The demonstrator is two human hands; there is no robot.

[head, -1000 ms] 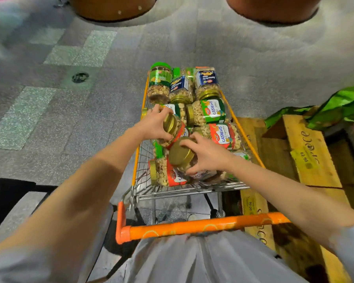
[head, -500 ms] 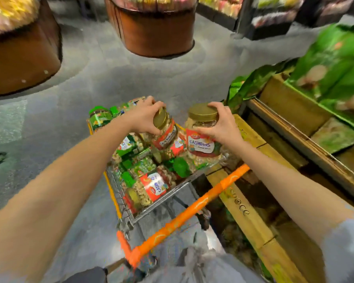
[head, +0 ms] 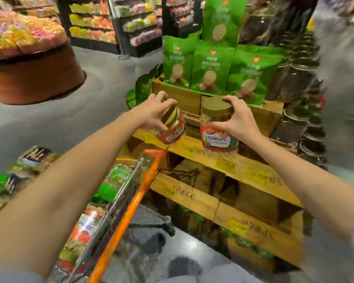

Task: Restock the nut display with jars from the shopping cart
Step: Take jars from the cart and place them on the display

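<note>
At wooden shelf (head: 253, 170), right hand (head: 239, 121) grips cashew jar (head: 217, 139)

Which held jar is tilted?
The left jar, gripped by the left hand, lid tipped toward the camera; the right jar in the right hand is upright.

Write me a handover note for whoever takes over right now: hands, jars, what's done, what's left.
Left hand: grips a tilted cashew jar by its lid, over the wooden shelf.
Right hand: grips an upright cashew jar at the shelf; I cannot tell whether it is seated.
Done: both jars are out of the shopping cart.
Left: set both down, release, then fetch the remaining jars from the cart.
</note>
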